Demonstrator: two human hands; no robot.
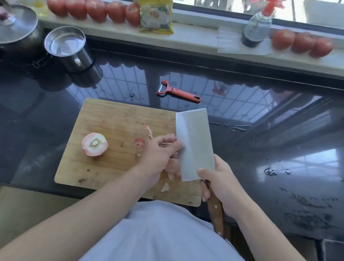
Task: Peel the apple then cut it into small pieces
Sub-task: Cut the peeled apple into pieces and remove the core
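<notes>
Far left: two lidded steel pots (13, 28) on the dark glossy stone counter (275, 145), a row of red tomatoes (93, 9) on the sill behind. Not in play.

Pale bamboo cutting board (110, 121): peeled, pinkish apple half (95, 144) sits cut face up, core showing, on the board's left side, well apart from both hands. Scraps of pink peel (138, 143) lie mid-board. Red-handled Y-peeler (177, 91) lies on the counter just beyond the board, so peeling looks finished.

Left hand (159, 154): fingers curled, tips up against the flat of the wide steel cleaver with wooden handle (193, 144). Pale apple pieces (173, 167) show just under it, beside the blade. Cannot tell whether the fingers are pinching a piece or only wiping the blade face; the blade hides the contact.

Right hand (219, 181): wrapped tight round the handle where it joins the blade, index finger over the blade's heel. Blade is tilted up, tip away from the body.

Risks, my read:
- left fingertips are right at the blade; any twist from the right wrist brings the edge onto them.
- wet flesh on steel means slippery pieces, which could skid off the board's near edge.
- the remaining half rests on its rounded side; it will rock under the blade unless flipped cut face down.
</notes>
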